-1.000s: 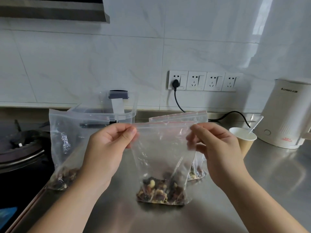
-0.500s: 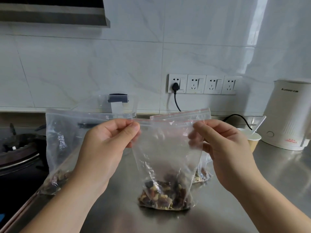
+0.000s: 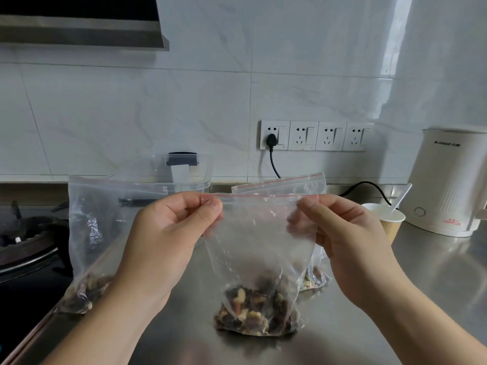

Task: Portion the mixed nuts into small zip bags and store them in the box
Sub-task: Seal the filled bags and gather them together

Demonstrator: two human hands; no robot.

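A small clear zip bag (image 3: 259, 241) with a red strip along its top stands on the steel counter, mixed nuts (image 3: 253, 310) heaped in its bottom. My left hand (image 3: 168, 233) pinches the bag's top left corner. My right hand (image 3: 342, 238) pinches its top right corner, so the top edge is stretched flat between them. A second small zip bag (image 3: 313, 275) with nuts stands right behind it. A larger clear bag (image 3: 89, 233) with nuts in its bottom stands at the left. The clear plastic box (image 3: 181, 177) stands at the back, partly hidden behind the bags.
A gas stove (image 3: 26, 241) lies at the left edge. At the right stand a paper cup (image 3: 387, 225) holding a white spoon and a white kettle (image 3: 448, 185). A black cable (image 3: 274, 164) runs from the wall sockets (image 3: 316, 135). The steel counter (image 3: 434, 285) spreads to the right.
Both hands have kept their pinch on the bag's top and pulled it flatter and a little wider. The view has tilted slightly upward.
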